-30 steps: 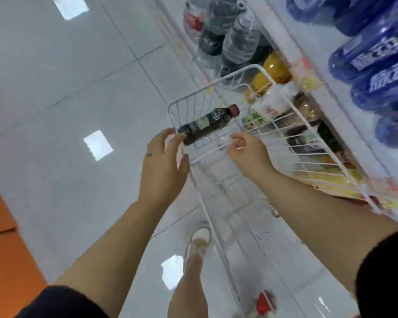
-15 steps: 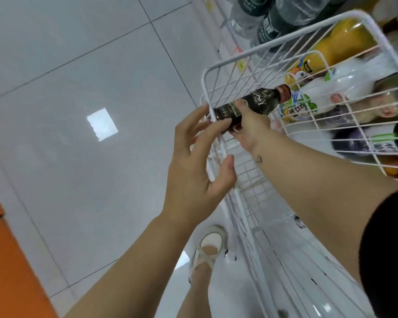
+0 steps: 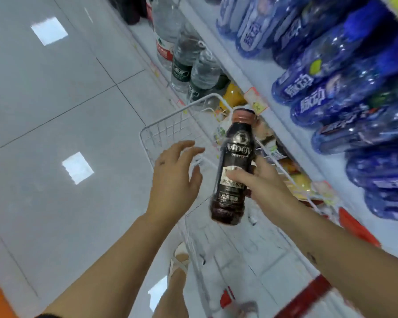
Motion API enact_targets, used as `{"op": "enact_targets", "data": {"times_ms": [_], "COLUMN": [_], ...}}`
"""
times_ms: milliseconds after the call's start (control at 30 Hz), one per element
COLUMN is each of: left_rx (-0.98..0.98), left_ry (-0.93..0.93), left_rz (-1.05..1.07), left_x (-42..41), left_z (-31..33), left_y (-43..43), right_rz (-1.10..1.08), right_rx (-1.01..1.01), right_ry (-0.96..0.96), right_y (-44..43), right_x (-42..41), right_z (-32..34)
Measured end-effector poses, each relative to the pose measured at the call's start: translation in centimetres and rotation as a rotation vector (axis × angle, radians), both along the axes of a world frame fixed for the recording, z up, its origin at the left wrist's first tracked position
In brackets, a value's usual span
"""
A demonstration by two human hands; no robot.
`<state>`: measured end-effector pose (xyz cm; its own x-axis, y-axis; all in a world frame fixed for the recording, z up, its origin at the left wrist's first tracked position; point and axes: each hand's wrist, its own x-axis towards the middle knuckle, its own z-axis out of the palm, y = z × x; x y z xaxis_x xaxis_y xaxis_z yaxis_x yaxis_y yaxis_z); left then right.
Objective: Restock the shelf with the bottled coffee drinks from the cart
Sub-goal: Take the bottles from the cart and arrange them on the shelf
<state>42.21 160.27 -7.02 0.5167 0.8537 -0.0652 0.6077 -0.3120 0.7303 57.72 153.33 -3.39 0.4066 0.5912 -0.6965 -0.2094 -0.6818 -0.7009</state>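
My right hand (image 3: 265, 187) grips a dark coffee bottle (image 3: 233, 168) with a reddish-brown cap, held nearly upright above the white wire cart (image 3: 170, 127). Thumb and fingers wrap the bottle's lower label. My left hand (image 3: 174, 180) hovers just left of the bottle with its fingers spread, holding nothing and not touching the bottle. The cart's basket under the hands looks empty in the part I can see. The shelf (image 3: 257, 72) runs along the right.
Rows of blue drink bottles (image 3: 331, 88) fill the upper shelf on the right. Large clear water bottles (image 3: 186, 58) stand low on the shelf ahead, with yellow bottles (image 3: 233, 97) behind the cart. My foot in a sandal (image 3: 179, 260) is on the grey tiled floor.
The bottle went from lying sideways in both hands to nearly upright in the right hand alone. My left hand let go and drew back. The view swung up toward the shelf.
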Motion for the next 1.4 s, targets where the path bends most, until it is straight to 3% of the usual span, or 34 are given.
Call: {"op": "enact_targets", "data": {"times_ms": [267,500,767,967,1133,1400], "left_rx": [-0.472,-0.591,-0.494,-0.212,-0.022,0.123], "left_ry": [-0.595,-0.759,-0.92,-0.919,-0.869,-0.761], "left_rz": [-0.147,-0.535,-0.826,-1.053,-1.184,-1.323], "left_x": [8.9,16.0,22.4,25.0,26.8,30.5], "left_z": [18.0,26.8,36.3,43.6,47.9,50.1], "left_y": [-10.3,-24.0,-39.5,-46.4,-50.0,-52.2], "right_rz": [-0.156,-0.237,-0.337,-0.379,-0.519,-0.751], "right_rx": [0.328,0.544,0.636,0.666,0.755,0.827], "right_ry": [-0.12,-0.334,-0.624,-0.883,-1.024,-1.155], "right_y": [-11.9,-28.5,-46.7,-56.0,-60.0,-61.6], "right_x": [5.0,9.4,12.9,12.9,12.3,13.6], "right_z": [17.0,28.3,37.9,45.1,47.9,48.1]}}
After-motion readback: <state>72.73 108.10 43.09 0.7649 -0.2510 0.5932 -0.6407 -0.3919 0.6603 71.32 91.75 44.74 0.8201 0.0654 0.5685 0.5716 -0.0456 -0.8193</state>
